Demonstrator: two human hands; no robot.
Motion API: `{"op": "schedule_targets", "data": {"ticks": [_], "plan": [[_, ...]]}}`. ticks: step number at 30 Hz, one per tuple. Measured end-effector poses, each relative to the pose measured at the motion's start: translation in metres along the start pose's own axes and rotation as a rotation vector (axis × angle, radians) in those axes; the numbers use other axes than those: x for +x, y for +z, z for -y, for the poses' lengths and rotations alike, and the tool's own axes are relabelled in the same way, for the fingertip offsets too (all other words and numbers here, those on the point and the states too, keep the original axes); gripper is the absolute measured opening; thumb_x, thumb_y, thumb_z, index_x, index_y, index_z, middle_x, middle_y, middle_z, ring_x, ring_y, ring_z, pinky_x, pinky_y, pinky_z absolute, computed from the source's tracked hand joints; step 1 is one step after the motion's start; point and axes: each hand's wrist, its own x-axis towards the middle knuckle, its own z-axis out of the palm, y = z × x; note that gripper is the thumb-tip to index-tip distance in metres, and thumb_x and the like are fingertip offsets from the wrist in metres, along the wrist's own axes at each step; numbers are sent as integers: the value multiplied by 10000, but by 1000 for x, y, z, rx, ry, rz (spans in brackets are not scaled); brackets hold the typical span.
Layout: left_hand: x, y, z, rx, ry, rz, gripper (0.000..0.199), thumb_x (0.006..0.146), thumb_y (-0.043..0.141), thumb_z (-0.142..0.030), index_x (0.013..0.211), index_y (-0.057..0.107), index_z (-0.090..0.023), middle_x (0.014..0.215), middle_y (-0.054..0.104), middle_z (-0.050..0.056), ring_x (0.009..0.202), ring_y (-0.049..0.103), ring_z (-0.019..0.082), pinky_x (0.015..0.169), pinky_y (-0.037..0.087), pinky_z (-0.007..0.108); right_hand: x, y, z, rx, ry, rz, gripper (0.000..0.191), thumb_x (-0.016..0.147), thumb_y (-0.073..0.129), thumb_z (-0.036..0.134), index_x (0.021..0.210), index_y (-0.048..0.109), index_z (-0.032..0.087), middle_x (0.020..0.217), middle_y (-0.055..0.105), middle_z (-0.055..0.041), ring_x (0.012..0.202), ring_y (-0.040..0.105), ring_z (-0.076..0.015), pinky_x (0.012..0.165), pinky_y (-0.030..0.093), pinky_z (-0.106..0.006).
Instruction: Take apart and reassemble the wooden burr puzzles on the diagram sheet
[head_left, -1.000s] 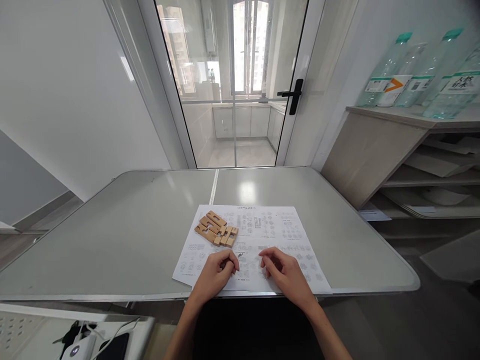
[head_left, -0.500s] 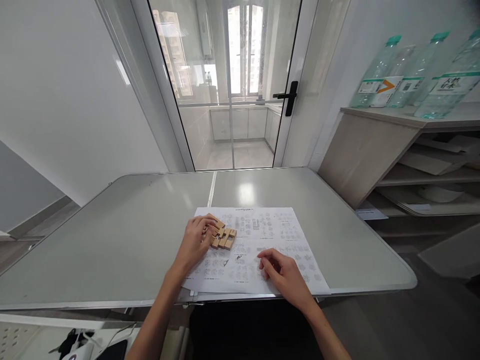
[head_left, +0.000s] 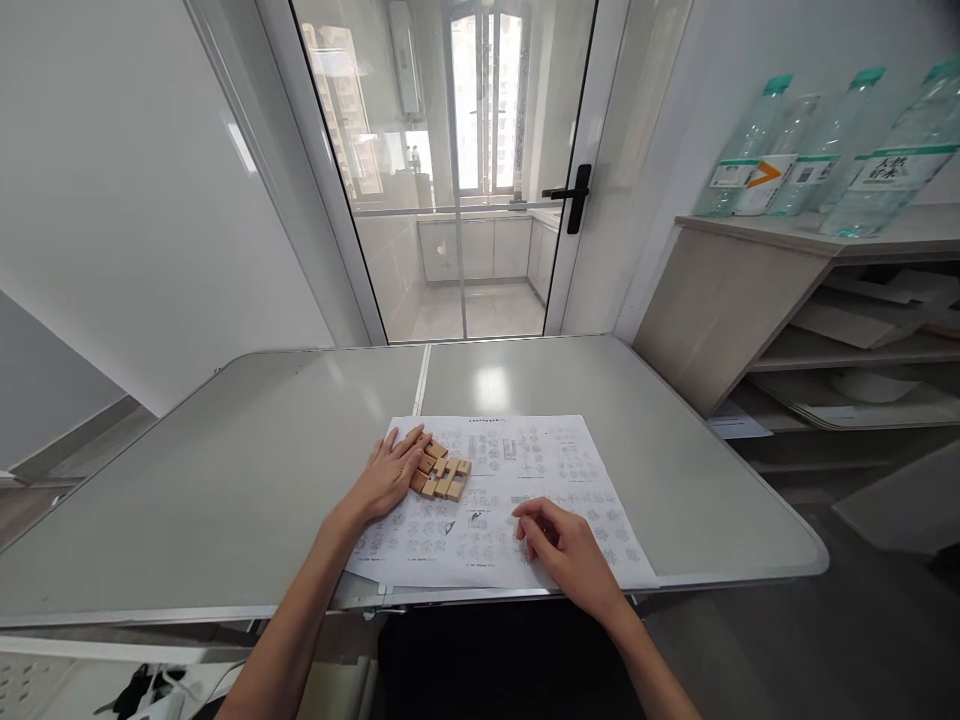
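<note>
Several small wooden blocks [head_left: 448, 478] lie grouped on a printed paper sheet [head_left: 555, 465] near the table's front edge. My left hand [head_left: 388, 475] rests flat at the left side of the blocks, its fingers stretched out and touching or partly covering the leftmost ones. To the right, my right hand [head_left: 559, 540] rests on the sheet's lower part, apart from the blocks. Its fingers are curled together, and whether anything is between them is hidden.
The grey table [head_left: 225, 480] has a seam behind the sheet. A glass door [head_left: 495, 240] stands beyond it. At the right, plastic bottles [head_left: 817, 170] stand on a wooden shelf [head_left: 735, 290]. Cables and dark items lie on a lower surface at the bottom left.
My left hand has flattened, its fingers now straighter and lying beside the blocks, with more blocks showing. The sheet's lower left corner reaches further left. My right hand has hardly moved.
</note>
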Motion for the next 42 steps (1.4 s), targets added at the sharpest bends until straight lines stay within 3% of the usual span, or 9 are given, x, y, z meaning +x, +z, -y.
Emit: {"op": "schedule_targets", "data": {"ticks": [10, 16, 21, 32, 42], "plan": [[-5, 5, 2, 62, -47, -21, 585, 1090, 213, -534, 1642, 314, -367, 1730, 257, -76, 1612, 149, 368, 1278, 161, 595, -1, 0, -1, -10, 3, 8, 298, 1040, 510, 468, 1015, 689, 231, 829, 730, -22, 649, 632, -171, 625, 496, -298], [-21, 6, 7, 92, -127, -70, 607, 1087, 203, -509, 1645, 327, -306, 1726, 292, -16, 1606, 147, 388, 1262, 152, 633, -1, 0, -1, -10, 14, 14, 283, 1044, 501, 451, 1017, 682, 235, 838, 726, -16, 658, 630, -174, 647, 489, -306], [-39, 6, 8, 104, -160, -90, 624, 1086, 194, -525, 1643, 335, -282, 1727, 293, -7, 1611, 150, 364, 1271, 184, 593, -2, 0, 0, -4, 23, 21, 285, 1048, 500, 451, 1025, 679, 231, 849, 724, -19, 668, 626, -176, 664, 491, -312], [-88, 18, -2, 187, -153, -95, 608, 1108, 180, -488, 1667, 256, -261, 1740, 241, -4, 1626, 89, 316, 1297, 181, 578, -1, 2, 1, 4, 34, 28, 274, 1039, 506, 439, 1029, 673, 222, 837, 709, -15, 660, 615, -170, 672, 495, -308], [-102, 36, -24, 213, -147, -178, 594, 1116, 225, -441, 1655, 297, -204, 1724, 287, 51, 1612, 171, 336, 1280, 245, 602, 0, 1, -2, -3, 29, 25, 245, 1030, 509, 407, 1018, 673, 226, 830, 710, -9, 649, 605, -166, 656, 484, -303]]}}
